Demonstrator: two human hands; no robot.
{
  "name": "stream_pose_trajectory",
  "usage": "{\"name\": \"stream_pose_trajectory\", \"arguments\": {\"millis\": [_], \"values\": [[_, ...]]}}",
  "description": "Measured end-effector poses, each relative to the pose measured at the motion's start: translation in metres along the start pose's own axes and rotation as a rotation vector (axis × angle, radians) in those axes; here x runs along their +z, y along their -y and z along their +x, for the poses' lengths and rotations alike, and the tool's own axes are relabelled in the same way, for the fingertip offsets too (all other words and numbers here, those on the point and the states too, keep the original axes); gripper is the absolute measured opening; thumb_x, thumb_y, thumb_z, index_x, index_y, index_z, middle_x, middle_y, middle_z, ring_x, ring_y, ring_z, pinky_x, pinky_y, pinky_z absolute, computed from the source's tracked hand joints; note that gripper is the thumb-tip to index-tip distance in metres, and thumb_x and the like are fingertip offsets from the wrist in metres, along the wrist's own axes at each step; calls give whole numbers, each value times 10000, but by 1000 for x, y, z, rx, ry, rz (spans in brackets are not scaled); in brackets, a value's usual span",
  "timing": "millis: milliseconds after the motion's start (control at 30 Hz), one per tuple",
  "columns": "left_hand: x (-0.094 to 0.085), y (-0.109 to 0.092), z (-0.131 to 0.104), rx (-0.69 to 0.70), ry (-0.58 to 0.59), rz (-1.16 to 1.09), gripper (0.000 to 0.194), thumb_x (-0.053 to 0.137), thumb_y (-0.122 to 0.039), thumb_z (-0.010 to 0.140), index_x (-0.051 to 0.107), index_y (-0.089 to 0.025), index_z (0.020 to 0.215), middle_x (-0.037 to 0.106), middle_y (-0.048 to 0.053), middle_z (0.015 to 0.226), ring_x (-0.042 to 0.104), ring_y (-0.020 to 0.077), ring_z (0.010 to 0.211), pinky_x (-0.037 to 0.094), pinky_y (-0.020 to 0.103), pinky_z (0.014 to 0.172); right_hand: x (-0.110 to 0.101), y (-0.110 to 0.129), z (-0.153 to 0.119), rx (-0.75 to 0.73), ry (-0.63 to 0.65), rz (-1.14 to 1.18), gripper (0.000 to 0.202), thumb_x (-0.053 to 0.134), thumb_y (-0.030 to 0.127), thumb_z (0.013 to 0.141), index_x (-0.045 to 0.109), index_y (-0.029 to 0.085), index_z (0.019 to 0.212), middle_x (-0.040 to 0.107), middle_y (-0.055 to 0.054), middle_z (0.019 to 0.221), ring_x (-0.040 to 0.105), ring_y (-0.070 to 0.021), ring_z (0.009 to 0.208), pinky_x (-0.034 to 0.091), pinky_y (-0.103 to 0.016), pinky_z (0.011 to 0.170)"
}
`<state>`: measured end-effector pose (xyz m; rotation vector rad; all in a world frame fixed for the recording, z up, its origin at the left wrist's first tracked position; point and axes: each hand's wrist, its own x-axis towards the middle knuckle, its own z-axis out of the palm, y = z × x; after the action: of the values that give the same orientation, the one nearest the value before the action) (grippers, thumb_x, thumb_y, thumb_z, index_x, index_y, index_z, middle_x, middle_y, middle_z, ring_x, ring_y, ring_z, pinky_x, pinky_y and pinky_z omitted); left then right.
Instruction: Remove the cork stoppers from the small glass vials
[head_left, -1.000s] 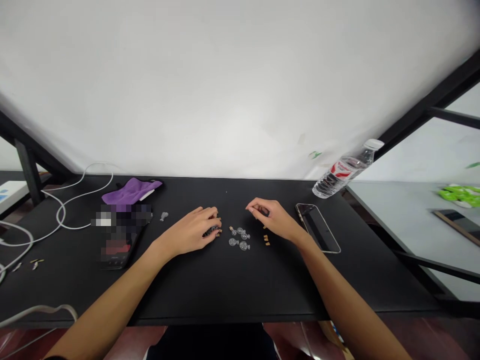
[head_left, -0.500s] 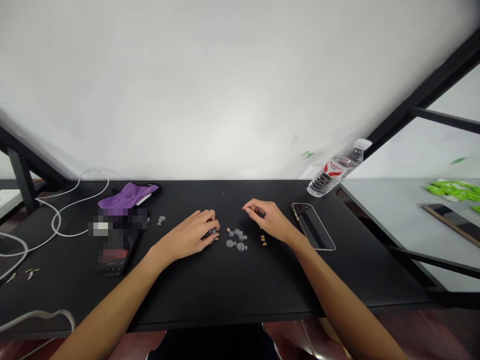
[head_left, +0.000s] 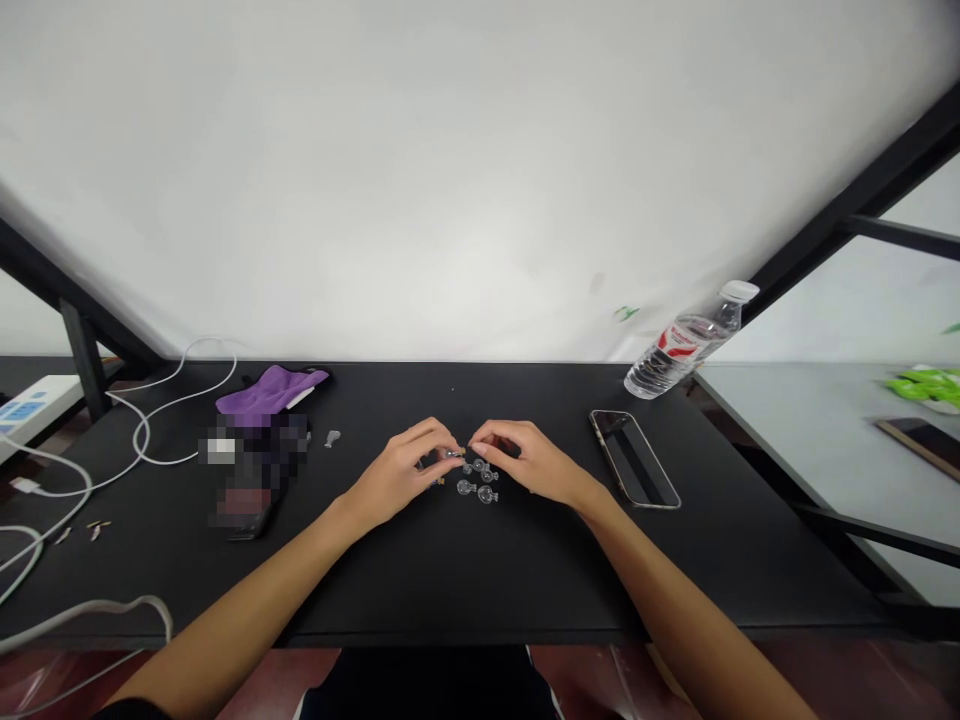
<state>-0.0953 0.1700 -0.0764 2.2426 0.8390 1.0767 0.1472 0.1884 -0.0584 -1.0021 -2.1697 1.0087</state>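
Left hand: the person's left hand (head_left: 403,472) is curled, thumb and fingers nearly together, pinching a small clear round-bodied bottle with a tan stopper (head_left: 453,455); its other fingers are bent in towards the palm.
Held bottle: at the left fingertips, just above the desk, stopper end towards the right hand.
Right hand: the right hand (head_left: 536,465) has thumb and forefinger drawn close together, right beside the stopper; I cannot tell whether they grip anything or touch it.
Loose bottles: about five small clear flask-shaped bottles (head_left: 487,494) lie on their sides in a cluster between the hands, on the near side of the fingertips.
Under the left fingers: a tan and clear piece (head_left: 439,482), mostly hidden.
Farther left: a single small clear piece (head_left: 332,438), well apart from the left hand.
Desk: a flat black desk (head_left: 465,580) beneath everything.
Right side: a pale-rimmed dark phone (head_left: 636,460) lies near the right forearm; a clear plastic water bottle with a red and white label (head_left: 682,345) is beyond it.
Left side: a crumpled purple cloth (head_left: 270,390) and a looping white cable (head_left: 139,400).
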Motion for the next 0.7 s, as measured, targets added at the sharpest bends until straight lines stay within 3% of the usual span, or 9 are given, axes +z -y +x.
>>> {"name": "stream_pose_trajectory", "arguments": {"millis": [200,467,600,700], "values": [[13,-3,-3,116,-52,7,51,644,-181,990,639,-199,1037,622,54,979,608,161,887,500,302,828,8,7,-1,-12,80,41,358,475,439,1061,586,192,827,532,18,723,453,-139,658,368,-265,640],[16,-9,-2,71,-61,-40,35,632,-173,991,647,-190,1018,616,48,955,600,154,846,501,296,796,8,11,-2,-13,100,8,346,390,394,1096,483,207,821,479,36,736,442,-138,682,354,-274,680],[15,-9,-1,12,-91,-82,45,662,-175,970,661,-184,1014,635,40,967,597,130,792,503,262,735,-5,9,-4,29,78,-28,300,383,368,1093,462,216,846,492,35,746,463,-144,697,360,-279,690],[13,-6,-2,-25,-50,-82,53,692,-203,957,676,-183,1003,655,35,943,615,136,796,506,277,771,-24,0,-8,77,44,-68,269,410,364,1077,481,216,864,496,34,749,458,-143,691,366,-279,679]]}}
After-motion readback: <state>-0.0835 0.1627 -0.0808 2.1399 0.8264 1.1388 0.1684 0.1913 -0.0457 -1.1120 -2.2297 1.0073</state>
